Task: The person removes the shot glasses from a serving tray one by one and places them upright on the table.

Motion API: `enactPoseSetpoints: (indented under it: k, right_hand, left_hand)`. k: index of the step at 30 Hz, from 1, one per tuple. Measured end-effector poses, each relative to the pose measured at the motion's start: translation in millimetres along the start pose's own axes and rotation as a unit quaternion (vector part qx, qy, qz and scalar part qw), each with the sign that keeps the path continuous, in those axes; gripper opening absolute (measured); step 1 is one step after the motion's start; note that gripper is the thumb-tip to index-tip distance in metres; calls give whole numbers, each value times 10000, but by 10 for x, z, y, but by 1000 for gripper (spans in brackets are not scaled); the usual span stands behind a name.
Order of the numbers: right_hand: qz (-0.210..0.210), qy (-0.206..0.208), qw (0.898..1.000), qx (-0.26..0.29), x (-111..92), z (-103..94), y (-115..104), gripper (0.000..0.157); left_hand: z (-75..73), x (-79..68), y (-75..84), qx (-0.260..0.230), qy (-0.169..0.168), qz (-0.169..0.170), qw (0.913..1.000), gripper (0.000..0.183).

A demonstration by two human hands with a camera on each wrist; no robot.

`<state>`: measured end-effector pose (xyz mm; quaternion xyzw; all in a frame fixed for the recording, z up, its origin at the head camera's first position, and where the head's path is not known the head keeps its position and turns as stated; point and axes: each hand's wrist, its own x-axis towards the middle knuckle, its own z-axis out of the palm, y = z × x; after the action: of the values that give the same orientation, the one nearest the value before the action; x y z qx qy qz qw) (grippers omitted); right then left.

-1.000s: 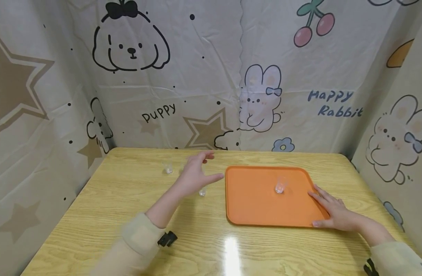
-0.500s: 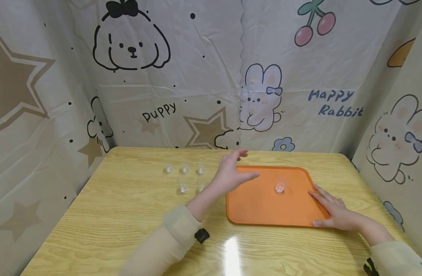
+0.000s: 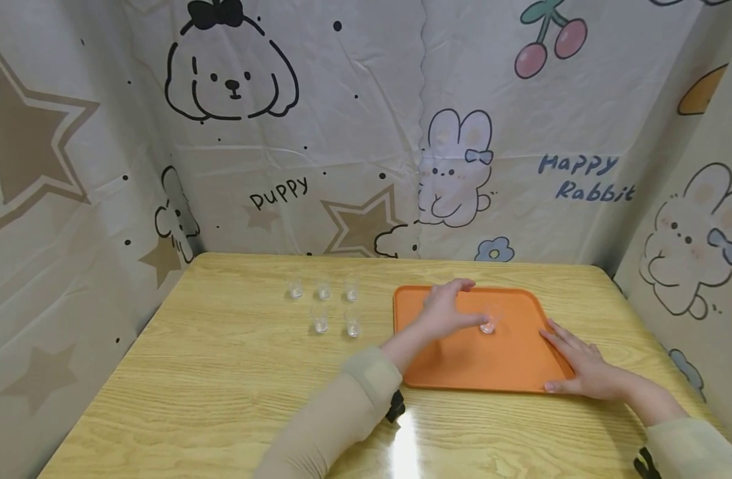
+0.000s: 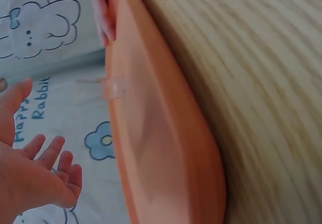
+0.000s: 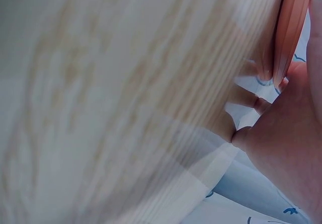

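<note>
My left hand [image 3: 443,311] is above the orange tray [image 3: 491,372], thumb and fingers spread apart with nothing between them. Its thumb overlaps a small clear glass [image 3: 488,326] standing upright on the tray in the head view. From the left wrist, the glass [image 4: 95,89] shows apart from the left hand [image 4: 35,178]. My right hand [image 3: 587,369] rests at the tray's right edge, fingers extended over the rim and thumb by the near right corner. In the right wrist view the right hand [image 5: 287,128] has its other fingertips down on the table.
Several more clear small glasses stand left of the tray in two rows, among them a back-row glass [image 3: 296,290] and a front-row glass [image 3: 353,327]. The wooden table [image 3: 222,386] is enclosed by a printed cloth [image 3: 354,133] behind and at both sides.
My left hand has moved right, from over the group of glasses to over the tray near its glass. The right hand has stayed at the tray's edge.
</note>
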<state>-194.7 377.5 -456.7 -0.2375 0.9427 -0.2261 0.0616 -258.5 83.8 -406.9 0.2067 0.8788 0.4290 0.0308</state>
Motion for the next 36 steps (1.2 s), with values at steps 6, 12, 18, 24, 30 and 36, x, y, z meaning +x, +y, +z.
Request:
enactPoseSetpoints:
  k: [6, 12, 18, 24, 30, 36]
  right_hand:
    - [9, -3, 10000, 11, 2, 4, 9, 90]
    - [-9, 4, 10000, -36, 13, 1, 14, 90]
    - [39, -11, 10000, -68, 13, -17, -16, 90]
    - [1, 17, 9999, -124, 7, -24, -32, 89]
    - [-74, 59, 9999, -137, -6, -19, -12, 89]
    - [15, -19, 10000, 28, -4, -10, 7, 90]
  left_hand:
    - [237, 122, -23, -6, -154, -224, 9996, 58]
    - [406, 165, -4, 7, -128, -587, 9982, 50]
    - [522, 177, 6, 66, 138, -759, 9970, 29]
    - [526, 170, -25, 23, 224, -790, 9966, 25]
    - [412, 150, -50, -317, 116, -727, 9968, 28]
    - [234, 109, -25, -945, 92, -564, 9939, 30]
